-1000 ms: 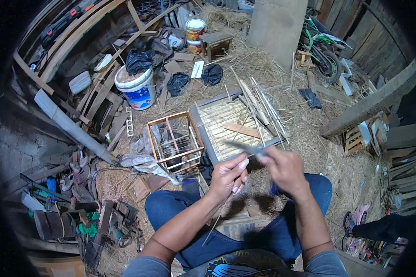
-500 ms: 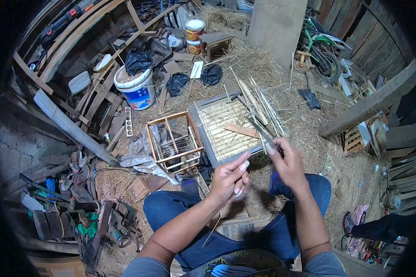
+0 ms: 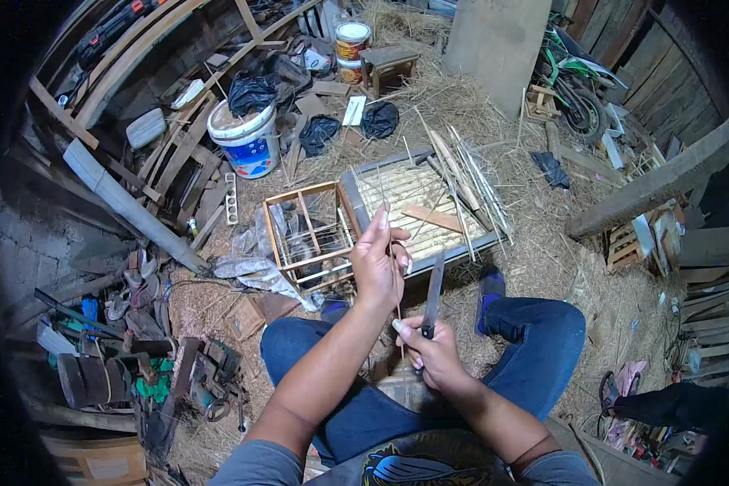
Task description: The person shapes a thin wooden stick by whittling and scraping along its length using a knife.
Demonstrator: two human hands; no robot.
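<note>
My left hand (image 3: 378,263) is closed round a thin bamboo stick (image 3: 398,304), which runs roughly upright through the fingers. Just below and to its right, my right hand (image 3: 433,352) grips a knife (image 3: 435,292) by the handle, blade pointing up. Its thumb and forefinger are close to the stick's lower part; whether they pinch it I cannot tell. Beyond the hands lies a low slatted panel (image 3: 350,193) with a dark rim. On it rest a flat reddish wood strip (image 3: 433,217) and a bundle of split bamboo pieces (image 3: 454,170). A small wooden frame box (image 3: 301,228) stands at its left.
A white bucket (image 3: 245,142) with a black bag on top stands at the back left, near a small stool (image 3: 389,63). A slanted post (image 3: 652,180) crosses the right side. Tools and a vise (image 3: 215,381) lie at left. Another person's leg (image 3: 664,401) shows at right.
The knife in my right hand has come down and left from the panel's edge, blade now upright. My left hand has risen, its stick now standing upright. The view has shifted slightly.
</note>
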